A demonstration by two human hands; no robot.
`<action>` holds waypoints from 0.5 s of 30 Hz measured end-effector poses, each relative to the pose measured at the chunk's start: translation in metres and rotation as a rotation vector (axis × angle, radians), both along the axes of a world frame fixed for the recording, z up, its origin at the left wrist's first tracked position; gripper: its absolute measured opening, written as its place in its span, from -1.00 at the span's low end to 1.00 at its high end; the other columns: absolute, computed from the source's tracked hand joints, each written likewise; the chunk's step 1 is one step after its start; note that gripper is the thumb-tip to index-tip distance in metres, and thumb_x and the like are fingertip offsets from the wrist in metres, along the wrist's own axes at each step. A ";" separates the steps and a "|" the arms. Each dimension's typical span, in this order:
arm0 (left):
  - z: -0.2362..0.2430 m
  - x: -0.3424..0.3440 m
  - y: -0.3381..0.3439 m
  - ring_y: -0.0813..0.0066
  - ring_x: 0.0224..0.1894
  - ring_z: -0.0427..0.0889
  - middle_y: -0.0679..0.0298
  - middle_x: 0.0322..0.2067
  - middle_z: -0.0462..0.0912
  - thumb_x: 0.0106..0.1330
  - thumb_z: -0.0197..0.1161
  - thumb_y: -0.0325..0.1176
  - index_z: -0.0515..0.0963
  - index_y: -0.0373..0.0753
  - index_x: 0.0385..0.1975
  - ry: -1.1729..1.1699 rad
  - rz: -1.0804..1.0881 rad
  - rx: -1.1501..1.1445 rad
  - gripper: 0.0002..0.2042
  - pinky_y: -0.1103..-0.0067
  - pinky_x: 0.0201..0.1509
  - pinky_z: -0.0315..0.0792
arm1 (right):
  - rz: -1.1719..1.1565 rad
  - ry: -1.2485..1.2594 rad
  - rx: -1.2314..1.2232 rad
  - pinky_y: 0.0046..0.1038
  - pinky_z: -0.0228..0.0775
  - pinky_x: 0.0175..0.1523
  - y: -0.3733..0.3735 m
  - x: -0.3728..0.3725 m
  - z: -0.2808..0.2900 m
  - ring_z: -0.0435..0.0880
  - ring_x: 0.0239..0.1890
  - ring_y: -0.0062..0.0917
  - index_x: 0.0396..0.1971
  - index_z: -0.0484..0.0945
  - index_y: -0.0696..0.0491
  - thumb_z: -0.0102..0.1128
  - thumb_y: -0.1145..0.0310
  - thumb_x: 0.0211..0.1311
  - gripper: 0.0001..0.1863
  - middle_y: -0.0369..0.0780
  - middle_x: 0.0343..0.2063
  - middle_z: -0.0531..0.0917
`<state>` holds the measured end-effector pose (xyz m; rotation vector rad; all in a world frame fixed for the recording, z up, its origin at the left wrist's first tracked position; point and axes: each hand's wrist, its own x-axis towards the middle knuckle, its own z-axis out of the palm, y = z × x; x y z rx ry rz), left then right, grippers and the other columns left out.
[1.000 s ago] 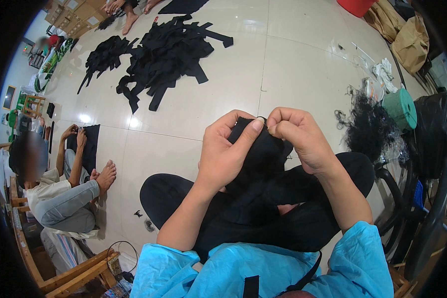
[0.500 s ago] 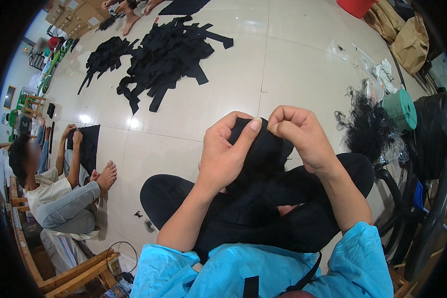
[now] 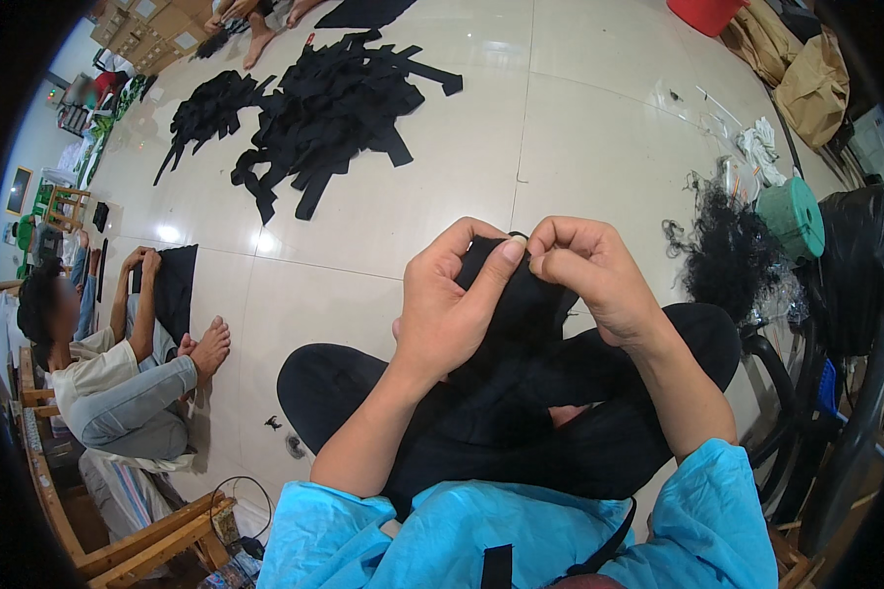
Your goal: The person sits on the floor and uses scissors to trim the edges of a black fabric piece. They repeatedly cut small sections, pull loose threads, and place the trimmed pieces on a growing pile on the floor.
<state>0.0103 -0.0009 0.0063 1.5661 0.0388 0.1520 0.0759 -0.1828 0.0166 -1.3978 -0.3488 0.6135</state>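
The left hand [image 3: 449,312] grasps black cloth [image 3: 511,304] between thumb and fingers; the right hand [image 3: 599,273] has fingers pinched together at its upper edge, contents unclear

a textile workroom, by the look of it, worked at floor level

the wearer [image 3: 442,520] holds black cloth [image 3: 511,319], a seated co-worker [image 3: 128,407] another dark piece [image 3: 178,283]; black fabric strips [image 3: 334,113] lie heaped on pale tiles [image 3: 462,147], black fibres [image 3: 727,250] lie tangled to the right, and cardboard boxes [image 3: 157,34] stand stacked at the upper left.
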 end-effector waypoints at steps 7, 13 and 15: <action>-0.003 0.001 -0.001 0.80 -0.44 0.50 0.44 -0.46 0.65 0.56 0.30 -0.30 0.64 -0.29 -0.22 -0.036 -0.011 0.019 -0.83 0.76 -0.33 0.34 | -0.013 0.036 -0.006 -0.64 0.25 -0.29 0.000 -0.001 -0.002 0.44 -0.42 -0.78 -0.35 0.66 0.13 0.23 0.40 0.36 -0.87 -0.39 -0.47 0.61; -0.003 0.001 -0.001 0.79 -0.43 0.52 0.43 -0.46 0.65 0.56 0.29 -0.30 0.63 -0.28 -0.22 -0.034 -0.008 0.013 -0.83 0.76 -0.32 0.35 | -0.024 0.014 -0.006 -0.64 0.25 -0.29 0.003 -0.003 -0.003 0.44 -0.42 -0.78 -0.35 0.65 0.13 0.21 0.41 0.36 -0.87 -0.39 -0.47 0.61; -0.002 0.001 -0.001 0.78 -0.43 0.53 0.42 -0.46 0.66 0.56 0.29 -0.30 0.63 -0.28 -0.22 -0.048 -0.008 0.022 -0.83 0.75 -0.32 0.36 | -0.028 0.008 -0.003 -0.64 0.24 -0.29 0.003 -0.003 -0.003 0.43 -0.42 -0.78 -0.35 0.65 0.12 0.20 0.40 0.36 -0.87 -0.39 -0.47 0.60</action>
